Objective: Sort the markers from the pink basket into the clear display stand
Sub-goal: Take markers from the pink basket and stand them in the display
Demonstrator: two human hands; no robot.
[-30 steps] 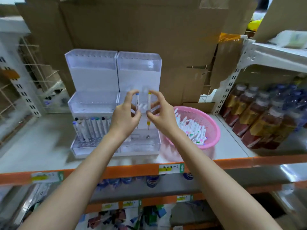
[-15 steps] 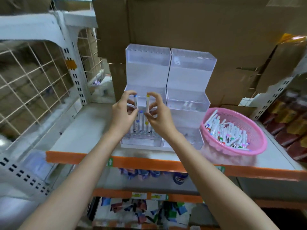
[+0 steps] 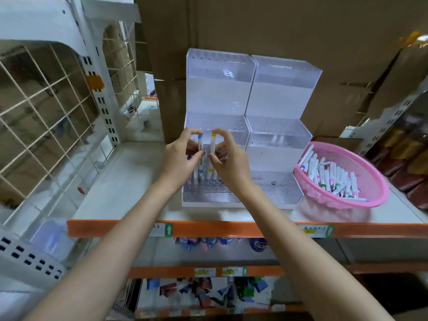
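Blue-capped marker (image 3: 200, 144): upright before the clear display stand's (image 3: 217, 93) left half, above its lowest tier.
Yellow-capped marker (image 3: 212, 144): upright, just beside the blue-capped one.
Left hand (image 3: 179, 158): fingers pinch the blue-capped marker.
Right hand (image 3: 228, 158): fingers pinch the yellow-capped marker.
Standing markers (image 3: 201, 172): in the stand's lowest left tier, partly hidden.
Pink basket (image 3: 370, 172): right of the stand, holding loose markers (image 3: 324, 174).

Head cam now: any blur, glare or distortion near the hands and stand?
Head view: wide-angle distortion leans the white shelf upright; clear display stand hazy with glare; left hand gripping blue-capped marker and right hand gripping yellow-capped marker fairly sharp; pink basket slightly soft.
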